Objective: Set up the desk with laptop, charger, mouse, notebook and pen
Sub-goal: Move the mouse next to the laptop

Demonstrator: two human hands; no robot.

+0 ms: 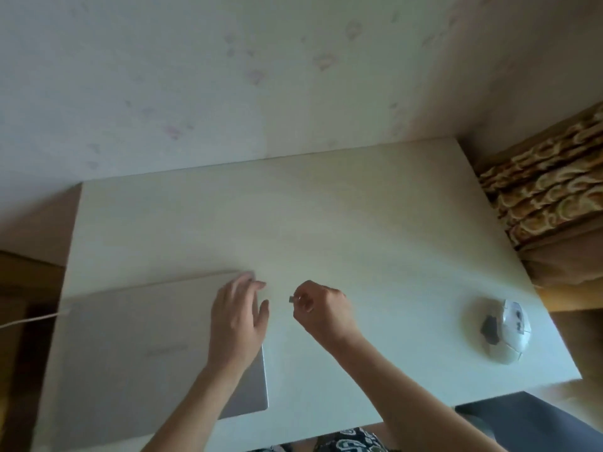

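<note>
A closed silver laptop (146,347) lies on the left part of the white desk (326,223). A white charger cable (29,321) runs from the left edge to the laptop's left side. My left hand (238,314) rests flat with straight fingers on the laptop's far right corner. Just right of that corner, my right hand (321,308) pinches a small dark plug-like piece (291,299) that points toward the laptop. A white football-patterned mouse (499,331) sits near the desk's right edge.
A pale wall stands right behind the desk. A brown patterned cloth (548,187) lies beyond the desk's right side. A dark surface (522,422) shows below the near right corner.
</note>
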